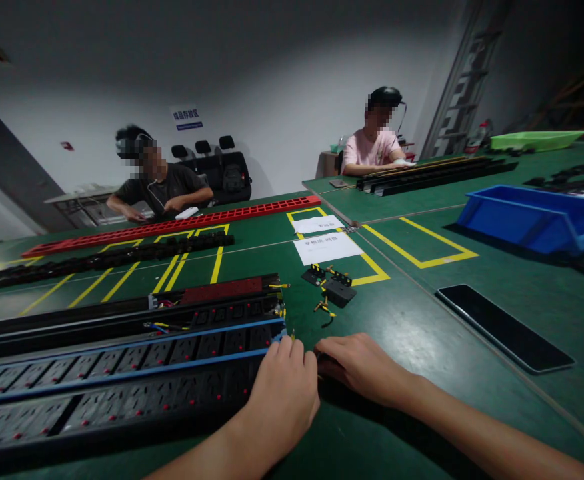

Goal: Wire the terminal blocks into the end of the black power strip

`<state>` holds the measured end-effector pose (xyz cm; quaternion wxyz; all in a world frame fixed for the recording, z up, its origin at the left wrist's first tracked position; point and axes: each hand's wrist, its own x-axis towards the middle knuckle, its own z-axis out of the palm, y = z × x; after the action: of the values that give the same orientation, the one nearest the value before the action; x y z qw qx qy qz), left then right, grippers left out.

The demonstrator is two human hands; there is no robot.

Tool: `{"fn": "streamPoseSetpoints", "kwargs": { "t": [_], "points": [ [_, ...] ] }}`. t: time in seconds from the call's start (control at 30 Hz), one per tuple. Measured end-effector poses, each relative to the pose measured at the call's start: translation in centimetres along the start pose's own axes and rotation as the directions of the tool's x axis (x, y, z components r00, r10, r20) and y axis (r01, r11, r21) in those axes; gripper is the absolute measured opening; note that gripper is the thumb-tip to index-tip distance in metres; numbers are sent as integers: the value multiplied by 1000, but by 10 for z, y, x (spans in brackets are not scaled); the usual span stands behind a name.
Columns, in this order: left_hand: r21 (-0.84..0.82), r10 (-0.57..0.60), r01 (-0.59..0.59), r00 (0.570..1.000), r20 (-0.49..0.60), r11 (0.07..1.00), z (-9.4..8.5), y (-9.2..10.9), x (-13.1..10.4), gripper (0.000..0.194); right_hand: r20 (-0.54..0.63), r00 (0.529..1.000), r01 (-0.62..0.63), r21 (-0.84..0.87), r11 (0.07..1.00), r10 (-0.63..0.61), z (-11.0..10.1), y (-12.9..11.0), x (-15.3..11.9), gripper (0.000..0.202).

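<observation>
Long black power strips (172, 393) with rows of sockets and small red lights lie side by side at the left. Blue edges run along one of them. My left hand (287, 387) is closed over the right end of the nearest strip, its fingers curled and the grip partly hidden. Just to its right, my right hand (359, 367) pinches a small black part, mostly covered by the fingers. Loose black end pieces (339, 291) and small brass-coloured fittings with a yellow wire (325, 307) lie beyond both hands.
A dark flat phone-like slab (505, 327) lies at the right, below a blue bin (517, 217). White paper labels (327, 248) and yellow tape mark the green table. A red slotted rail (197, 223) crosses behind. Two people (162, 183) sit across the table.
</observation>
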<state>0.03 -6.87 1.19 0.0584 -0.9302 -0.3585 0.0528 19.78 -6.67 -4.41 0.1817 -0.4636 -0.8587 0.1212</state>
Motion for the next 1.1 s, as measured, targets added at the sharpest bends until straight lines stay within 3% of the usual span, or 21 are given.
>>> {"fn": "streamPoseSetpoints", "kwargs": {
  "t": [0.23, 0.77, 1.1],
  "points": [
    [-3, -3, 3, 1000, 18, 1000, -2, 1, 0, 13, 9, 1000, -10, 1, 1000, 10, -2, -1, 2, 5],
    [62, 13, -9, 997, -76, 998, 10, 0, 1, 11, 9, 1000, -11, -4, 1000, 11, -4, -3, 2, 4],
    [59, 17, -14, 998, -58, 998, 9, 0, 1, 15, 1, 1000, -9, 3, 1000, 9, 0, -1, 0, 6]
  ]
}}
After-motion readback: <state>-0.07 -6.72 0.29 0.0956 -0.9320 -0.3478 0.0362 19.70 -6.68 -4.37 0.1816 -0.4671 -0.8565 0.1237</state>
